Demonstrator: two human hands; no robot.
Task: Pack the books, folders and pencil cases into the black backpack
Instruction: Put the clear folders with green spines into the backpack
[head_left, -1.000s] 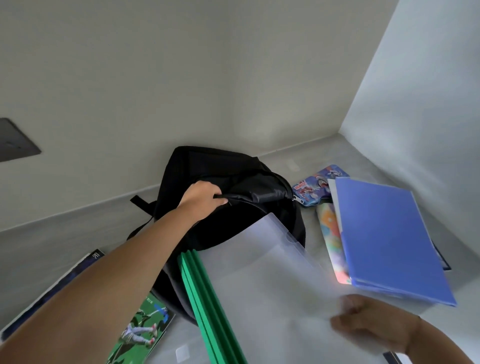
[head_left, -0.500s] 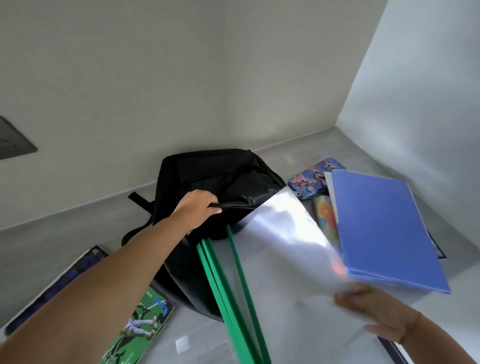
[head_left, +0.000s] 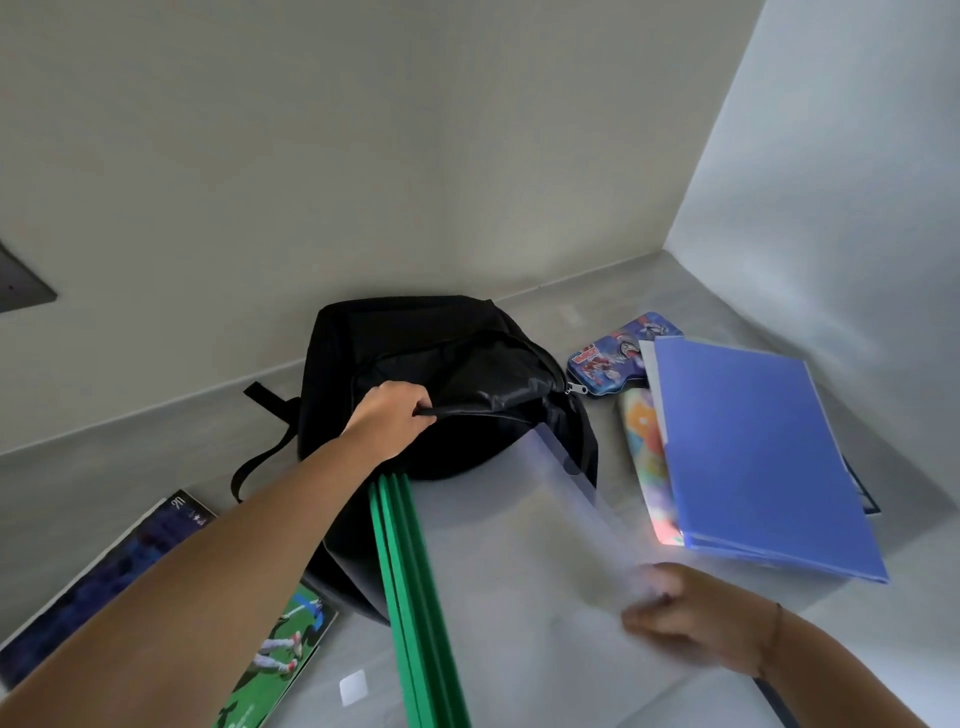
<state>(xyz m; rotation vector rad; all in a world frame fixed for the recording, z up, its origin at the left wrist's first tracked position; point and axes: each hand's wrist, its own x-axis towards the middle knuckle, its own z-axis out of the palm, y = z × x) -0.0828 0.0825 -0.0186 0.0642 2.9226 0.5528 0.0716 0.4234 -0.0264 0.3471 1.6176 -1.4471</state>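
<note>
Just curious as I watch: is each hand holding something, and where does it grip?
Left hand pinches the black backpack at its zipper-opening rim. Right hand grips the translucent green-spined folder at its near corner.

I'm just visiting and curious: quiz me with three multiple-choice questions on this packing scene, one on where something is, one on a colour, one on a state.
1. Where does the blue folder lie?
A. right of the black backpack
B. inside the backpack
C. under the left arm

2. What colour is the spine of the translucent folder being slid in?
A. red
B. green
C. yellow

3. What is the left hand doing?
A. resting flat on the counter
B. holding a pencil case
C. gripping the backpack's opening edge

Answers:
1. A, it rests on the counter to the backpack's right, over a colourful pencil case.
2. B, the long edge strips are green.
3. C, its fingers curl round the zipper rim while the right hand holds the folder's near end.
</note>
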